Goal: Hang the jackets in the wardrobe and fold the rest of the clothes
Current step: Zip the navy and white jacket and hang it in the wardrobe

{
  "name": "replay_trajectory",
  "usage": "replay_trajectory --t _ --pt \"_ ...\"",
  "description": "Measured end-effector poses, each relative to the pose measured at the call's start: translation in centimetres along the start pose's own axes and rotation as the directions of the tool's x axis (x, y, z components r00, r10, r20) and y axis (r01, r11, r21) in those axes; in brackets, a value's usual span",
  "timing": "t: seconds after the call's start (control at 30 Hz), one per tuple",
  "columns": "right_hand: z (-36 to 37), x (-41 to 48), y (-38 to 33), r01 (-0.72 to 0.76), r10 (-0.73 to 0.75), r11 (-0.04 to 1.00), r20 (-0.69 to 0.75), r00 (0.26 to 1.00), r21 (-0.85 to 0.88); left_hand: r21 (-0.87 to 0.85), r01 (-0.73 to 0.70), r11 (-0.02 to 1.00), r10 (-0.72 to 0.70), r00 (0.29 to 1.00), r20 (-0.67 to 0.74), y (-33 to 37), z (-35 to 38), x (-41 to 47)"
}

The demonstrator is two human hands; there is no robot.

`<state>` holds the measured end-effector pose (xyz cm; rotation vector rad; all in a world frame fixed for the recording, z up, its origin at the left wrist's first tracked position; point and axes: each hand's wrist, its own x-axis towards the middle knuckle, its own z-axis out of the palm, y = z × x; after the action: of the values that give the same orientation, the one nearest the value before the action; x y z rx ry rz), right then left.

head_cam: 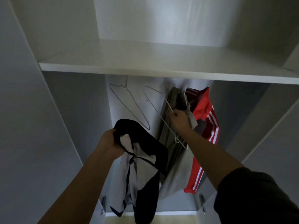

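Observation:
I look into an open white wardrobe. My left hand (110,141) grips a dark navy and white zip jacket (142,168) by its collar, and it hangs down in front of the wardrobe. My right hand (178,118) pinches the wire of a white hanger (168,125) beside an olive-grey garment (173,131) that hangs under the shelf. A red jacket with white stripes (205,126) hangs just right of it. Two empty wire hangers (129,102) hang to the left, behind the navy jacket's top.
A white shelf (161,68) spans the wardrobe above the hanging clothes and hides the rail. Open wardrobe doors (24,126) stand at both sides. Door hinges (202,202) show low at the frame edges. A strip of pale wooden floor (169,219) shows at the bottom.

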<state>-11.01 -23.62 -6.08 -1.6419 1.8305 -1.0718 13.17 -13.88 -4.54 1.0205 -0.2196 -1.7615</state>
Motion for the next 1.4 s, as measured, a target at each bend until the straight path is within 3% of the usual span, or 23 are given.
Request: replay_trajectory --t 0.07,0.23,0.33,0.43,0.57,0.83,1.07,1.13,1.2,1.3,1.4 --pt "-1.2 -4.9 0.5 -0.028 0.030 0.999 -0.052 0.998 0.037 0.022 0.028 0.999 -0.029 0.999 0.046 -0.3 -0.5 -1.4" --pt "-2.9 -18.1 4.0 -0.181 0.226 0.922 -0.094 0.970 0.343 0.026 0.075 0.997 -0.077 0.990 0.120 -1.2 -1.4 -3.6" --pt "-3.1 -19.9 3.4 -0.227 0.281 0.854 -0.048 0.959 0.469 0.057 0.094 0.994 -0.102 0.983 0.152 -2.0 -1.0 -4.9" --pt "-3.1 -19.7 2.2 -0.226 0.337 0.868 -0.189 0.922 0.441 0.092 0.110 0.990 -0.123 0.981 0.151 -2.6 -0.6 -5.8" --pt "-4.8 -21.2 1.2 -0.073 0.253 0.883 -0.338 0.906 0.464 0.143 0.106 0.984 -0.126 0.983 0.137 -2.8 -0.3 -6.2" --pt "-9.0 -24.7 -4.6 0.222 0.079 0.746 -0.415 0.907 0.628 0.220 0.136 0.966 -0.166 0.978 0.125 -3.4 -0.2 -6.1" --pt "-10.5 -25.1 -9.1 0.397 0.010 0.442 -0.447 0.895 0.805 0.285 0.124 0.951 -0.155 0.984 0.092 -3.6 0.1 -6.5" --pt "-9.2 -24.9 -8.9 0.380 0.012 0.412 -0.422 0.906 0.828 0.269 0.110 0.957 -0.142 0.984 0.105 -3.5 0.5 -7.0" --pt "-6.9 -25.1 -7.8 0.284 0.054 0.445 -0.343 0.938 0.849 0.237 0.076 0.968 -0.109 0.986 0.130 -3.1 1.0 -7.5" --pt "-2.6 -26.6 -4.5 0.056 0.108 0.594 -0.149 0.983 0.802 0.194 0.009 0.981 -0.041 0.986 0.161 -1.5 2.1 -7.4" --pt "-0.3 -28.5 -1.1 -0.014 0.058 0.748 -0.044 0.997 0.664 0.222 -0.104 0.969 0.083 0.991 0.100 0.1 2.5 -6.9"
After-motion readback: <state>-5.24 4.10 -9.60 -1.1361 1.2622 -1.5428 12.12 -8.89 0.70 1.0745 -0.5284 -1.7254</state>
